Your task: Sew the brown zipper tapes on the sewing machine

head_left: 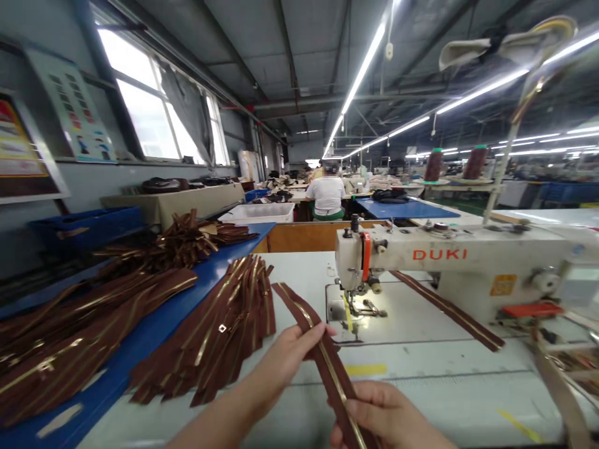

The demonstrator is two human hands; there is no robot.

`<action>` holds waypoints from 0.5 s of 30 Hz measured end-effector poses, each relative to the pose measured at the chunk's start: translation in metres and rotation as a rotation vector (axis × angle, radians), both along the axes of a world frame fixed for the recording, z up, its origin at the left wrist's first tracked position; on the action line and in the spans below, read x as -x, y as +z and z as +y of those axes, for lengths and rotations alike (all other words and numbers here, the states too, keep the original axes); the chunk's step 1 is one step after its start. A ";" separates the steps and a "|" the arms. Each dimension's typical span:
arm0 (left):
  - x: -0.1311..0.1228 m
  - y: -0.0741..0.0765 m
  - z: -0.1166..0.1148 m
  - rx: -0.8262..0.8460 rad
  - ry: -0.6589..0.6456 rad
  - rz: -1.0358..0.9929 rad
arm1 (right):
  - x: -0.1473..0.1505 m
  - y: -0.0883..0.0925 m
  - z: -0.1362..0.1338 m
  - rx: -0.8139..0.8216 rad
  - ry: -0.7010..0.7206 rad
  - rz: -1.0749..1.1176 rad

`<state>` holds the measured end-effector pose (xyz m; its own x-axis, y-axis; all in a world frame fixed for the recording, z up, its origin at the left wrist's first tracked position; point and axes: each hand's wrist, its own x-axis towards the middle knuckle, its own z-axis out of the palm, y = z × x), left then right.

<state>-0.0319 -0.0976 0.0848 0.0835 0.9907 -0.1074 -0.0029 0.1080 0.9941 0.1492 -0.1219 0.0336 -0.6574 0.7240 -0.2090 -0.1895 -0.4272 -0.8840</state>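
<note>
A brown zipper [327,368] with gold teeth is stretched between my hands, above the front of the sewing table. My left hand [292,349] pinches it near its upper part, thumb on top. Lower down, my right hand [379,415] grips the same zipper between thumb and fingers; its near end runs out of the picture. Just beyond is the sewing machine [397,249], its needle area lit. Another brown zipper [449,308] lies on the table, partly behind the machine head. To the left of my hands rests a pile of similar zippers [219,330].
More brown zippers [88,324] are heaped on a blue surface [187,324] at left. A blue bin [88,227] and a white bin [257,214] stand behind. A person [326,196] in white sits ahead. Thread cones [433,165] and a small-parts box [575,362] are at right.
</note>
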 end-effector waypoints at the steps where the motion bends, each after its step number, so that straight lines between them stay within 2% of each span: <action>1: 0.001 -0.001 0.010 0.026 -0.021 0.042 | 0.000 -0.001 0.004 -0.003 -0.016 -0.018; 4: 0.003 -0.006 0.039 0.076 -0.051 0.124 | -0.005 -0.001 0.016 -0.137 -0.089 -0.168; 9: 0.002 -0.015 0.084 0.062 -0.101 0.135 | -0.015 0.002 0.042 -0.676 -0.198 -0.575; 11: -0.001 -0.018 0.100 0.030 -0.104 0.157 | -0.015 0.003 0.055 -0.837 -0.240 -0.752; 15: -0.008 -0.023 0.131 -0.101 -0.045 0.253 | -0.011 0.004 0.082 -0.955 -0.267 -0.933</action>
<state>-0.0241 0.0329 0.0614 0.1111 0.9933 -0.0310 0.2498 0.0022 0.9683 0.1601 -0.0400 0.0380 -0.3666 0.9174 0.1550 0.6560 0.3730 -0.6561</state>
